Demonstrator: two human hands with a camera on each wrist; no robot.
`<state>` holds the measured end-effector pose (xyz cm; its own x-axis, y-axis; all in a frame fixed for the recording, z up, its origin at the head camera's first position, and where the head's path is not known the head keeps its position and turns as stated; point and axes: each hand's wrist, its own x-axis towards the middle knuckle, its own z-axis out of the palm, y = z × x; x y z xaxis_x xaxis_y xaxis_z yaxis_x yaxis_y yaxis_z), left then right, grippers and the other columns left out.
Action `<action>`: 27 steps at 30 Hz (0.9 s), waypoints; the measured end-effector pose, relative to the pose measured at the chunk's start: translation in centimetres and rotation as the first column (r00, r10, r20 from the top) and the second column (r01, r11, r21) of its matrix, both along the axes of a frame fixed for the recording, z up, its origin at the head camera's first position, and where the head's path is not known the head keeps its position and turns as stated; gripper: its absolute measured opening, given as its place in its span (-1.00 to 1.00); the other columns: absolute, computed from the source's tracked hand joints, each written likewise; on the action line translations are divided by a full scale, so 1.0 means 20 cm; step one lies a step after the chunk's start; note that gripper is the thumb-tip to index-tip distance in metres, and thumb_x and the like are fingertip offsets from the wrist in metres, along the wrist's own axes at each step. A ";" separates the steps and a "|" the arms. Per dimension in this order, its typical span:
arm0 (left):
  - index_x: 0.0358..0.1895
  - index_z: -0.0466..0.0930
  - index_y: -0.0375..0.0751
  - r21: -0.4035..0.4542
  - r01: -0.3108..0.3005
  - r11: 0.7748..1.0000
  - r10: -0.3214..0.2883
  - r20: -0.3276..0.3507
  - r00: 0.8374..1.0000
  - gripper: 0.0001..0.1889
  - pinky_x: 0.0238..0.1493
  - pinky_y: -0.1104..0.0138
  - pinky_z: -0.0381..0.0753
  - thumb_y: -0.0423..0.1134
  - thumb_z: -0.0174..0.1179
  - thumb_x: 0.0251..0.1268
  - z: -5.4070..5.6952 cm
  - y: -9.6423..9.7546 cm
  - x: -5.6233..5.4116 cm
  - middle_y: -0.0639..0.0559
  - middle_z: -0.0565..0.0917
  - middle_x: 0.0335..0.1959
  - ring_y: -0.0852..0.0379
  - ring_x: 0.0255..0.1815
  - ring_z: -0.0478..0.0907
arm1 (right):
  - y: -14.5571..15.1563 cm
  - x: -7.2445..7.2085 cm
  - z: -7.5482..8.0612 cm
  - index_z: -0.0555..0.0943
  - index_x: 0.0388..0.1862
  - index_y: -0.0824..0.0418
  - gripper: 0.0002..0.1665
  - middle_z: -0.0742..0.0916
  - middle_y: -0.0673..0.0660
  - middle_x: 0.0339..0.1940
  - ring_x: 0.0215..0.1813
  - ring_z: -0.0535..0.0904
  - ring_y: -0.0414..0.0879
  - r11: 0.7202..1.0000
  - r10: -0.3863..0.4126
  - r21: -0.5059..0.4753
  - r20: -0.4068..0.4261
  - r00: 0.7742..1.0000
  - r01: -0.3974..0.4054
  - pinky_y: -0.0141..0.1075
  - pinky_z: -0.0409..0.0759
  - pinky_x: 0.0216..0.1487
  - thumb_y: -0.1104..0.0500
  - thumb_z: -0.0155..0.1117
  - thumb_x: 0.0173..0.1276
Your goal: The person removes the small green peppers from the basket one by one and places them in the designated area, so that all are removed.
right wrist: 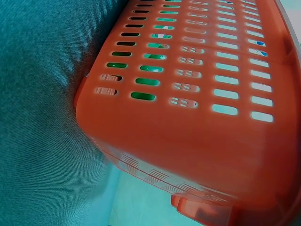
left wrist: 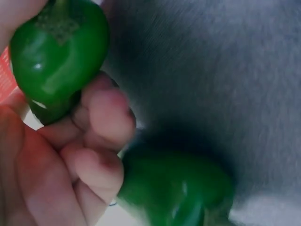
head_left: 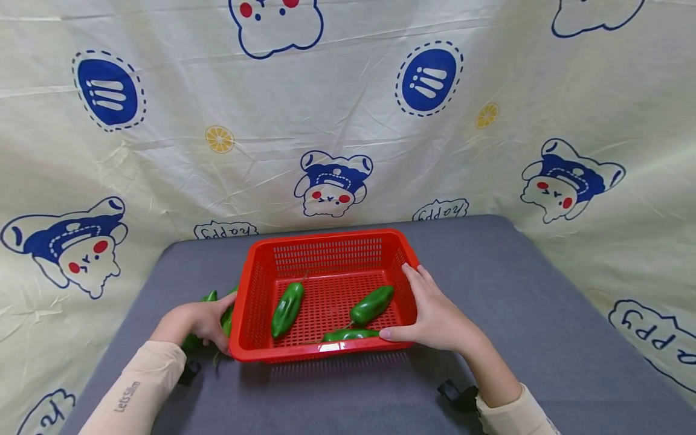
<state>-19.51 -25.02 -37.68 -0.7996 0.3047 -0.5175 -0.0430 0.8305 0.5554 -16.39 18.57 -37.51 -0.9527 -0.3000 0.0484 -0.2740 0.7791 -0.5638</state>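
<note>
At the left side of the red plastic basket point(head_left: 322, 349), my left hand point(head_left: 203, 320) bends around a green pepper point(left wrist: 59, 56). Its fingertips are close against the basket wall. Just below those curled fingers lies another green pepper point(left wrist: 176, 188) on the grey cloth. My right hand point(head_left: 437, 311) holds the basket's front right corner, thumb over the front rim and fingers on the right rim. Inside the basket are a long pepper point(head_left: 287, 309) at left, a second pepper point(head_left: 372, 306) at right and a third pepper point(head_left: 348, 335) partly hidden by the front rim.
A grey cloth-covered table point(head_left: 544, 338) lies under everything. Behind and beside it hangs a pale printed curtain point(head_left: 348, 109). A black strap point(head_left: 458, 396) is near my right wrist. The basket's slotted side wall point(right wrist: 188, 127) fills most of the right wrist view.
</note>
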 end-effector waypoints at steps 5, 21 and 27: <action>0.33 0.16 -0.05 0.017 0.022 1.000 -0.022 -0.026 0.999 0.02 -0.56 0.30 0.48 -0.42 0.59 -0.29 -0.03 0.03 0.00 -0.10 0.45 -0.06 0.07 -0.63 0.40 | 0.00 0.00 0.00 -0.07 0.63 0.14 0.51 0.05 0.21 0.64 0.63 -0.11 0.22 1.000 -0.004 0.002 0.001 1.000 0.004 0.37 0.38 0.26 -0.45 0.49 -0.12; 0.47 0.05 -0.07 -0.138 0.050 0.989 -0.069 -0.137 0.988 0.22 0.02 0.00 0.59 -0.23 0.67 -0.38 -0.01 0.02 0.03 -0.22 0.46 0.16 -0.16 0.05 0.49 | 0.00 0.00 0.00 -0.07 0.63 0.14 0.50 0.05 0.21 0.64 0.63 -0.10 0.22 1.000 -0.003 -0.003 0.007 1.000 0.003 0.35 0.43 0.23 -0.42 0.50 -0.11; 0.40 0.09 -0.09 -0.173 0.058 0.983 -0.088 -0.173 0.981 0.16 -0.02 0.07 0.55 -0.22 0.67 -0.38 0.05 0.00 0.06 -0.13 0.52 0.00 -0.06 -0.02 0.48 | 0.00 0.00 0.00 -0.06 0.62 0.15 0.50 0.06 0.21 0.64 0.63 -0.11 0.22 1.000 0.001 -0.001 0.001 1.000 -0.001 0.35 0.42 0.24 -0.42 0.50 -0.11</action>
